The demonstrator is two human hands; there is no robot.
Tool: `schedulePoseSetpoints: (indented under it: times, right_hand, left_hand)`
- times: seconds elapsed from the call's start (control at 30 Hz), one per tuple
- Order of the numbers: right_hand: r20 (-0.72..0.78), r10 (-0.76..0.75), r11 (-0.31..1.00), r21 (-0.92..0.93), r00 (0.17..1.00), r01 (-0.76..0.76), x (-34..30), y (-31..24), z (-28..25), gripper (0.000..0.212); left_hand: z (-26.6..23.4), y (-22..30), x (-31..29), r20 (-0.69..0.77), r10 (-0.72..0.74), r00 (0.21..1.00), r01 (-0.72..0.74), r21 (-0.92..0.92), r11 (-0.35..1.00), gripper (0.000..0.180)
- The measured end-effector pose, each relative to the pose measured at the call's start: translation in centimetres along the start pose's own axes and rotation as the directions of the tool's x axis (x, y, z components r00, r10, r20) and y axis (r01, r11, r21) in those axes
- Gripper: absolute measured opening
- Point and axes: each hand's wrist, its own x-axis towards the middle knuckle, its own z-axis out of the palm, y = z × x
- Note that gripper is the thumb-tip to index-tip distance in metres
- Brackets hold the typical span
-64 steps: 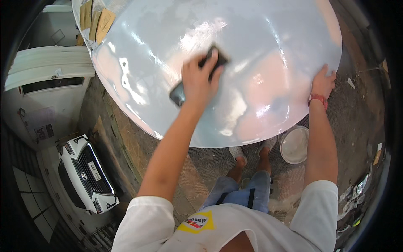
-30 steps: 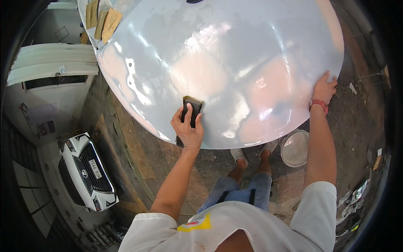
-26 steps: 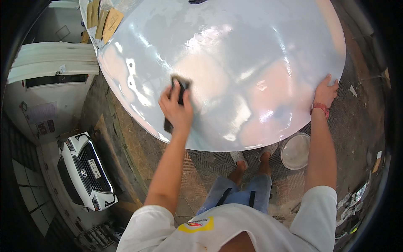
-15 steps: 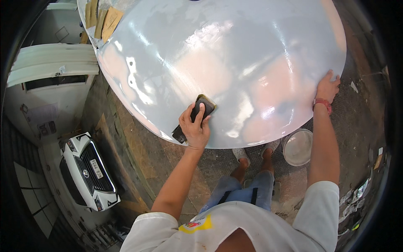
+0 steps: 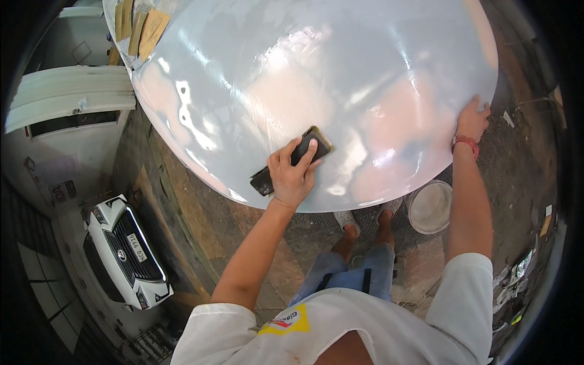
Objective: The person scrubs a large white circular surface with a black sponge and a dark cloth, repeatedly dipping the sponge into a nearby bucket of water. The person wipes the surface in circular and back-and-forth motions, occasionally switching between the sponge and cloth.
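A long black sanding block (image 5: 303,150) lies slantwise on a large curved panel (image 5: 340,73). My left hand (image 5: 292,177) grips it from above, with the block's two ends sticking out past my fingers. A yellowish sheet edge shows at its far end. The panel is glossy, grey with peach patches, and looks wet. At its right edge rests my right hand (image 5: 472,121), fingers spread, holding nothing. A red band (image 5: 466,143) circles that wrist.
On the floor below the panel's near edge stands a round bucket (image 5: 430,207) beside my feet. Brown tape or paper strips (image 5: 153,33) lie at the far left. A white car (image 5: 129,252) is parked to the left, and litter (image 5: 517,280) lies at the right.
My left hand has pushed the sanding block a little farther away and to the right across the panel. My right hand stays at the panel's edge. The view has shifted slightly.
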Motion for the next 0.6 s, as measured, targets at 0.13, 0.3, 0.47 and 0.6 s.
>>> schedulePoseSetpoints:
  times: [0.13, 0.3, 0.47, 0.6]
  right_hand:
    - [-0.011, -0.017, 1.000, 0.007, 1.000, 0.017, -0.1, -0.3, 0.1, 0.082]
    - [-0.038, -0.033, 0.999, -0.010, 0.999, 0.033, -0.8, -0.8, 0.5, 0.082]
    - [-0.035, -0.010, 1.000, -0.016, 0.999, 0.010, 0.1, -0.3, 0.2, 0.081]
    - [-0.055, -0.034, 0.999, -0.018, 0.998, 0.033, 0.4, 0.1, 0.8, 0.080]
  left_hand:
    - [0.4, -3.2, 7.9, -0.048, 0.086, 0.995, -0.084, 0.041, 0.996, 0.051]
    - [1.7, -3.0, 17.9, -0.174, -0.047, 0.984, 0.054, 0.034, 0.998, 0.050]
    - [0.9, -1.3, 3.4, 0.001, 0.074, 0.997, -0.074, -0.040, 0.996, 0.054]
    - [-0.6, -2.9, 4.1, -0.027, 0.044, 0.999, -0.043, 0.023, 0.999, 0.049]
